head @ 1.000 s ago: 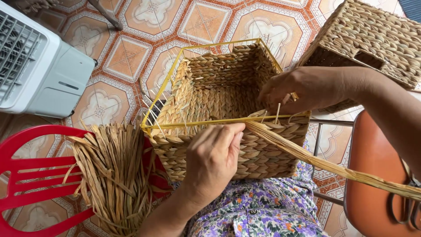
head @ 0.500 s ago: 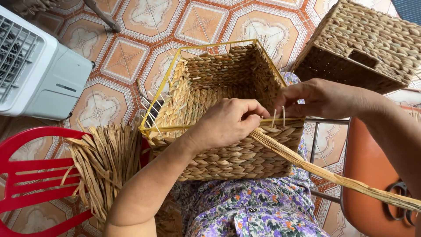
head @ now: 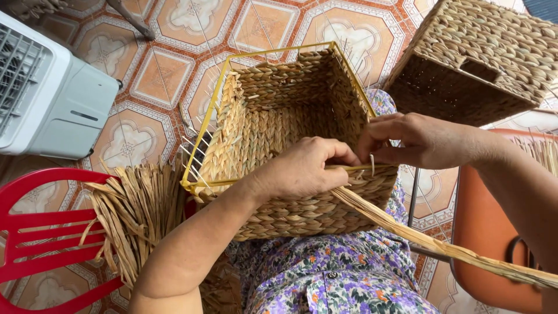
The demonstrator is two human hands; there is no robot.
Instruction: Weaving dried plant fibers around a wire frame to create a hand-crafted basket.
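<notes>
Head view: woven basket (head: 279, 145) with yellow wire frame rests on the lap. Left hand (head: 305, 168) grips its near rim, fingers curled closed. Right hand (head: 415, 139) pinches the rim beside it. Straw strand (head: 442, 247) trails rightward.

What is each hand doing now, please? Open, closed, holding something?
Left hand: closed, pinching at the rim of the woven basket, where the long straw strand starts.
Right hand: fingers curled on the same rim.
</notes>
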